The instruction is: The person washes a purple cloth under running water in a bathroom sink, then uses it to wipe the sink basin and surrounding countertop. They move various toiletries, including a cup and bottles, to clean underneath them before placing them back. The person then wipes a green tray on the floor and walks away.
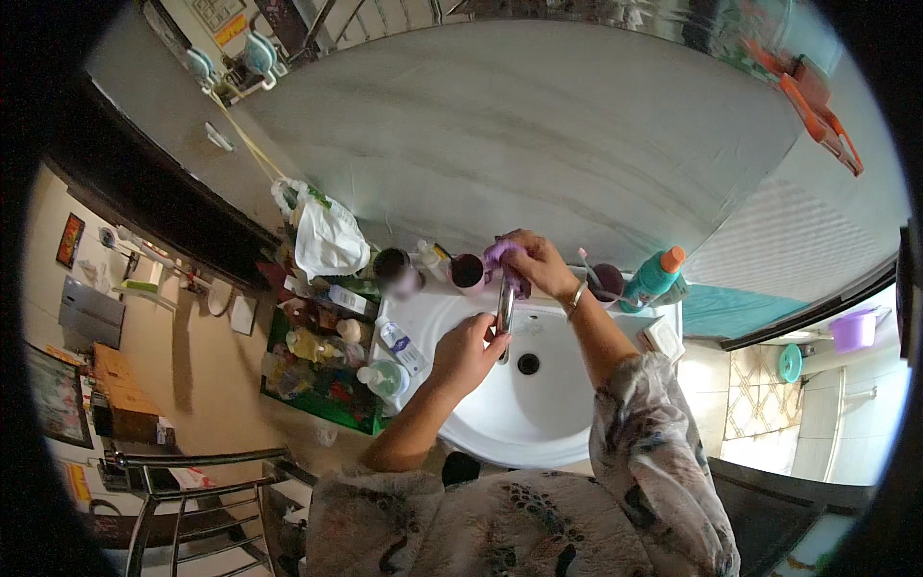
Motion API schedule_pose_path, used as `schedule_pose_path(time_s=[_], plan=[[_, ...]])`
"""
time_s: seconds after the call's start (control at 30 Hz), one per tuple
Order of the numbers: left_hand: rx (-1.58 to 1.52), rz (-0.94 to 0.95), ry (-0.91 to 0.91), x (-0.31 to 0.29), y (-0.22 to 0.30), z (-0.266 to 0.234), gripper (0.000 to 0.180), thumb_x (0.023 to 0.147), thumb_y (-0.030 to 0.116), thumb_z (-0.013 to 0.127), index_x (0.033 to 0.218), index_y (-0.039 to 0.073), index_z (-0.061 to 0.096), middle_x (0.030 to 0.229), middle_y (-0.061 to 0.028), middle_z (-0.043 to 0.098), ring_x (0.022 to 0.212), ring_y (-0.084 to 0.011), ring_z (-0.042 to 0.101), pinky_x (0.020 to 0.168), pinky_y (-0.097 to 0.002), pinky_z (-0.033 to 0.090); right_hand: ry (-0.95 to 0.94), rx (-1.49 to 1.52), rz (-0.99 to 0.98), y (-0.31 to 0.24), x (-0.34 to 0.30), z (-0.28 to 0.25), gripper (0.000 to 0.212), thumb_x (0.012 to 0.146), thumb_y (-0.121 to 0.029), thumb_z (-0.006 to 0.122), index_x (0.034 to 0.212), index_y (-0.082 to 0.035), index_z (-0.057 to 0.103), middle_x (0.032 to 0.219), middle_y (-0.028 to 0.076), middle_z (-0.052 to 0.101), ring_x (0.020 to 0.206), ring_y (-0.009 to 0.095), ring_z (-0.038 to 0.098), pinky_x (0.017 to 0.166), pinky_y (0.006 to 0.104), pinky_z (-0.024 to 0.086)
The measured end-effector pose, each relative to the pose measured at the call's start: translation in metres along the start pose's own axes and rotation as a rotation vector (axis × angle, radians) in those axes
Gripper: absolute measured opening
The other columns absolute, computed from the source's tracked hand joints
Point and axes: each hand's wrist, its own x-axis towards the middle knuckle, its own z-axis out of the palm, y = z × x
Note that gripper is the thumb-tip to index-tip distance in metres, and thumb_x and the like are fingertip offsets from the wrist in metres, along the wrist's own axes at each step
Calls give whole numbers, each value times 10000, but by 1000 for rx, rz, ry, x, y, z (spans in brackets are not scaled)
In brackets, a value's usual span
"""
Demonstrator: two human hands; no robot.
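**Both hands at the basin tap**

The left hand point(468, 351) is wrapped around the chrome tap spout point(505, 306) over the white washbasin point(538, 423). The right hand point(535, 262) clenches a purple cloth point(500, 258) at the tap's far end, beside a dark cup point(467, 271).

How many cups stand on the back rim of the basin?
3: a dark cup at the left, a maroon cup just left of the tap, and a third cup holding toothbrushes, right of the right hand. Others may be hidden.
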Motion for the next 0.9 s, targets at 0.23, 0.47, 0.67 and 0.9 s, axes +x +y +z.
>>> schedule_pose_path(time_s=[0.23,0.47,0.67,0.9], plan=[[-38,-30,-2,0,14,-2,226,820,182,661,919,0,570,755,-113,624,627,-201,609,572,-321,468,361,-160,189,144,15,-14,371,913,-300,423,1019,9,599,828,103,616,799,197,562,760,336,456],[-103,-49,8,-7,-1,-1,215,819,170,669,926,-1,591,710,-92,634,602,-144,598,546,-278,455,454,431,235,116,-5,8,338,911,-248,500,1125,3,573,942,96,624,888,168,567,792,281,454],[-31,-14,-17,-9,-21,-2,291,814,290,667,931,29,614,766,-115,636,646,-240,613,587,-342,475,452,-224,15,5,-24,23,267,825,-138,606,1064,-19,611,1052,126,601,1004,261,563,852,331,468],[-296,-20,138,-10,-106,-22,254,866,238,616,909,-11,633,746,-120,651,670,-192,617,623,-323,471,520,-1036,-49,-49,-75,114,213,709,-77,641,919,-105,664,1289,208,402,1027,402,510,849,429,488]])
